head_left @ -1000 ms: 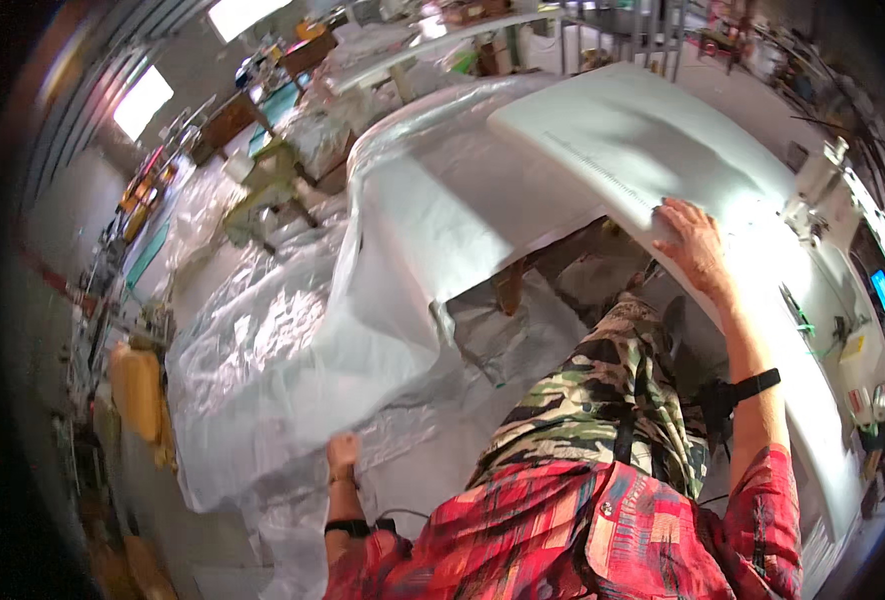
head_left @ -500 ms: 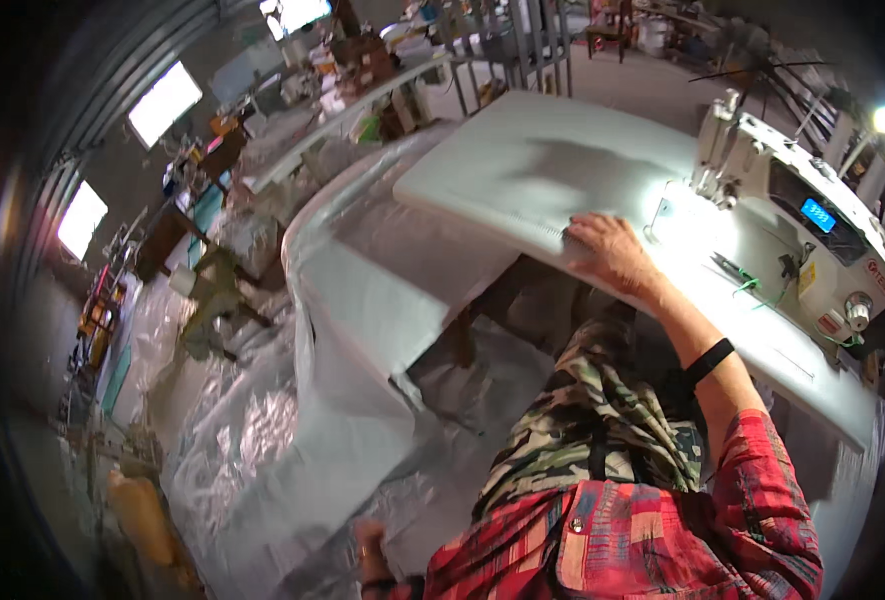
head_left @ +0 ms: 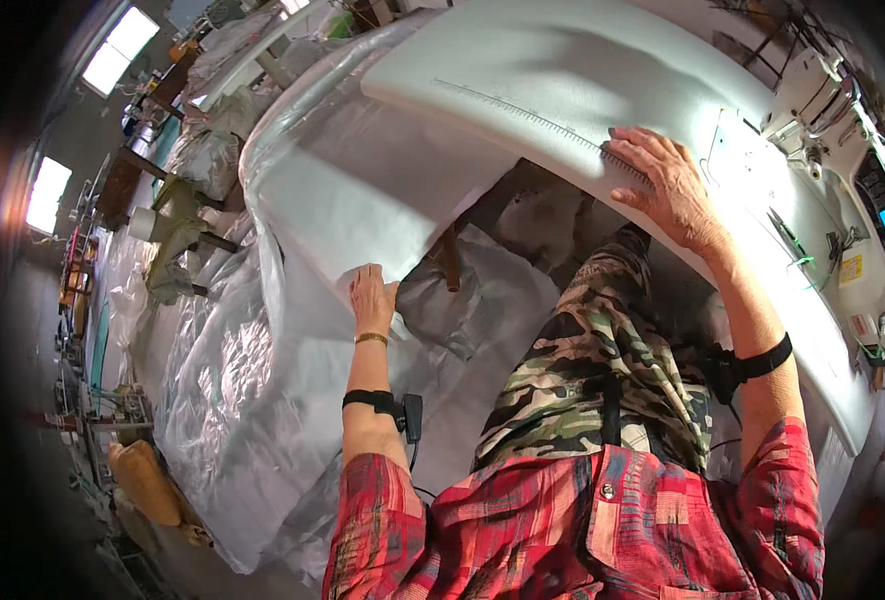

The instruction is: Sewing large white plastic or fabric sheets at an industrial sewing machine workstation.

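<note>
Fabric handling here: the big white sheet lies over the sewing table and spills off toward 9 o'clock. Our right hand lies flat, fingers spread, on the padded part at 1 o'clock, beside a stitched line. Our left hand pinches the hanging edge at 8 o'clock (grip looks loose). We judge we're positioning it; next probably calls for pulling the slack up evenly.
</note>
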